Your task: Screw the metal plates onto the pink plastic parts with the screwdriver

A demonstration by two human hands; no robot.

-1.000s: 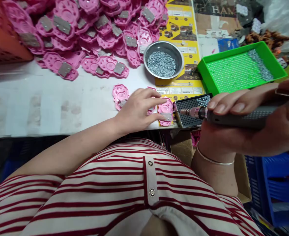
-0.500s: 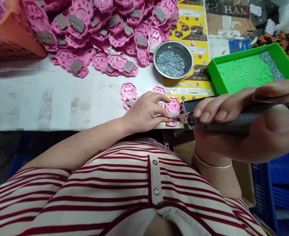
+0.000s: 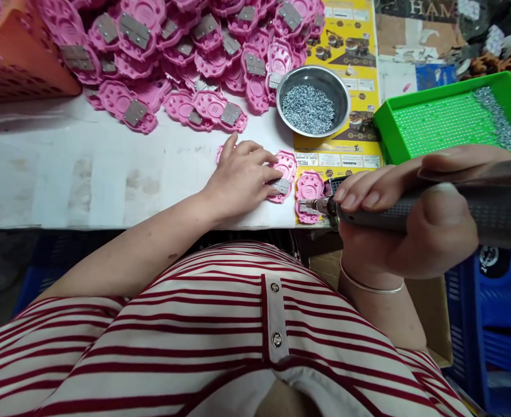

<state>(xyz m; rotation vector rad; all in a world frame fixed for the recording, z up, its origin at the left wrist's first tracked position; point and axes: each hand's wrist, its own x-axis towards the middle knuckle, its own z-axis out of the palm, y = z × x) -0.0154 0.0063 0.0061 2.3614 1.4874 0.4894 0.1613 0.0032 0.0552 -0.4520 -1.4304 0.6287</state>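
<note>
In my right hand [image 3: 394,214] is a dark electric screwdriver [image 3: 438,202], pointing left. Its bit is at the metal plate of a pink plastic part [image 3: 310,184] by the table's front edge; whether it touches a screw I cannot tell. My left hand [image 3: 240,179] lies palm down with fingers spread. Its fingertips reach the metal plate of a second pink part [image 3: 284,168]. A third pink part [image 3: 221,153] is mostly hidden beneath that hand.
Behind my hands stands a metal bowl of small screws [image 3: 310,110]. A green tray [image 3: 438,127] with more screws sits at the right. Pink parts with metal plates [image 3: 212,52] are heaped at the back, beside an orange basket [image 3: 25,58].
My left hand has drawn back left from the part under the screwdriver and spread over the neighbouring pink parts. The screwdriver has shifted slightly, its bit still at the same part.
</note>
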